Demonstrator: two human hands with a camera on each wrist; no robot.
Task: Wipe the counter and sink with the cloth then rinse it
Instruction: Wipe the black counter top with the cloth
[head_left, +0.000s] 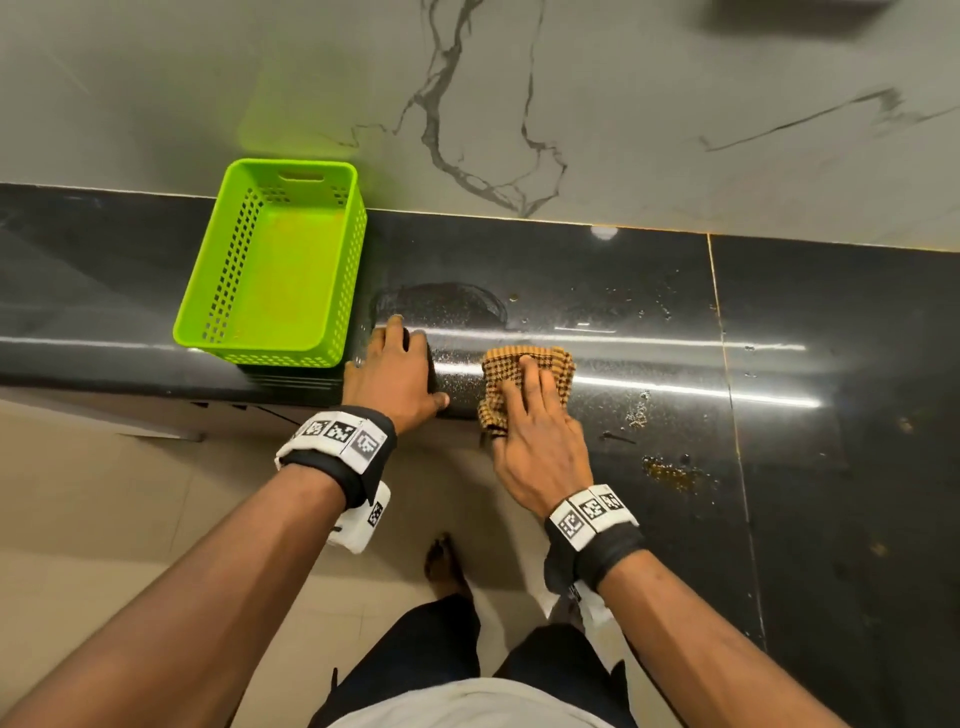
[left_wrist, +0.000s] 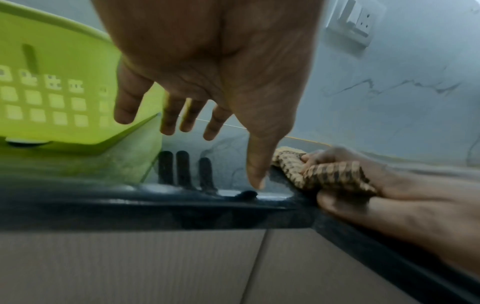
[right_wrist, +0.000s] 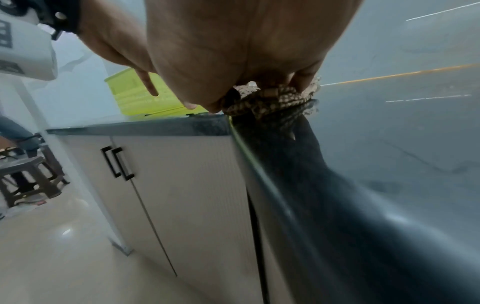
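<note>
Right hand (head_left: 540, 441) presses checked cloth (head_left: 524, 374) flat on black counter (head_left: 649, 291), fingers extended; left hand (head_left: 395, 379) open, empty. No legible text.

The counter (head_left: 597, 291) is black and glossy, with fine pale speckles and white streaks of reflected light. The cloth (head_left: 524, 374) has a small check pattern in tan and dark brown. The basket (head_left: 275, 265) is bright lime green, with rows of small holes in its walls. The wall (head_left: 519, 104) is pale grey with dark grey marble veins. The cabinet doors (right_wrist: 182, 174) are beige with black handles (right_wrist: 118, 162). The floor (head_left: 104, 493) is beige. The wrist bands (head_left: 337, 441) are black, with white tags that carry black square codes.
</note>
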